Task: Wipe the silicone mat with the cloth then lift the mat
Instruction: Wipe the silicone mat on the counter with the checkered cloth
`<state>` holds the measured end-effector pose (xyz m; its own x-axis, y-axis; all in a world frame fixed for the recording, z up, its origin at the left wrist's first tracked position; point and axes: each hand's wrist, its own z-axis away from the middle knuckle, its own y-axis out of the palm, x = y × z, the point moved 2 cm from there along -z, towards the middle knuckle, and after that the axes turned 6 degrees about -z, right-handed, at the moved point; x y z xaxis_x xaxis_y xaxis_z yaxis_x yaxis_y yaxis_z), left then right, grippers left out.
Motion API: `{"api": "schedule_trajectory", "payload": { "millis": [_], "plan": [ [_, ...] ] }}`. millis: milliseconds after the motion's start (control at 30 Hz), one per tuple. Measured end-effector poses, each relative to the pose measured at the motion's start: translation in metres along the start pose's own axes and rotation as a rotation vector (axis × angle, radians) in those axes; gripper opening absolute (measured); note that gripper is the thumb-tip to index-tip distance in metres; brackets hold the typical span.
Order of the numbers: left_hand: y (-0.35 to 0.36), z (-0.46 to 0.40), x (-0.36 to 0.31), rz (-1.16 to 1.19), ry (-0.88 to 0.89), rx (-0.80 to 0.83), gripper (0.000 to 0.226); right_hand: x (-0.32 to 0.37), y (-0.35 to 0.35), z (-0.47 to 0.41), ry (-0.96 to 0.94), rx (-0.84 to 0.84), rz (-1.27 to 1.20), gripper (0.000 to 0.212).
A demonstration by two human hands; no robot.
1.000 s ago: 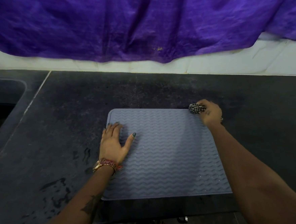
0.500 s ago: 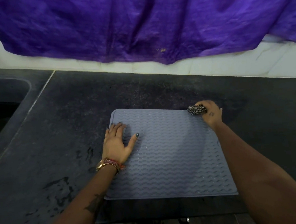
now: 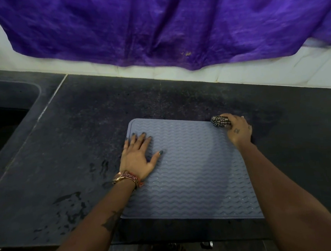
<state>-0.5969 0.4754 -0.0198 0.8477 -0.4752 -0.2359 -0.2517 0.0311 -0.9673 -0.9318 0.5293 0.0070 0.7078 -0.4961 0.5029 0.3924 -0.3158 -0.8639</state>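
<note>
The grey-blue square silicone mat with a wavy ribbed pattern (image 3: 191, 170) lay flat on the dark stone surface (image 3: 87, 134). The left hand (image 3: 138, 157) pressed open-palmed on its left side, likely to stop it sliding. The right hand (image 3: 236, 130) was clenched around a bunched black-and-white checked cloth (image 3: 220, 121) at the far right corner, placed to wipe.

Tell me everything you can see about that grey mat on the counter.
The mat is a grey-blue, roughly square sheet with rounded corners and raised wavy ridges, rubbery in look. It lies flat on the dark counter, near the front edge. The left hand presses open and flat on its left part. The right hand rests at its far right corner, closed around a bunched black-and-white checked cloth. Faint glints along its right and near parts may be moisture.
</note>
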Motion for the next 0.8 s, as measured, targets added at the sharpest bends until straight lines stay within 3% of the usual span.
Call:
{"api": "schedule_trajectory", "payload": {
  "millis": [200,300,800],
  "plan": [
    [0.000,0.001,0.000,0.018,0.001,-0.004,0.090,0.019,-0.003,0.004,0.039,0.022,0.088,0.035],
    [0.000,0.000,-0.001,0.036,0.001,-0.009,0.089,0.030,0.006,0.013,0.028,0.009,0.169,0.042],
    [0.001,0.000,0.001,0.093,-0.007,-0.031,0.085,0.074,0.043,0.027,-0.034,-0.087,0.128,0.049]
  ]
}}
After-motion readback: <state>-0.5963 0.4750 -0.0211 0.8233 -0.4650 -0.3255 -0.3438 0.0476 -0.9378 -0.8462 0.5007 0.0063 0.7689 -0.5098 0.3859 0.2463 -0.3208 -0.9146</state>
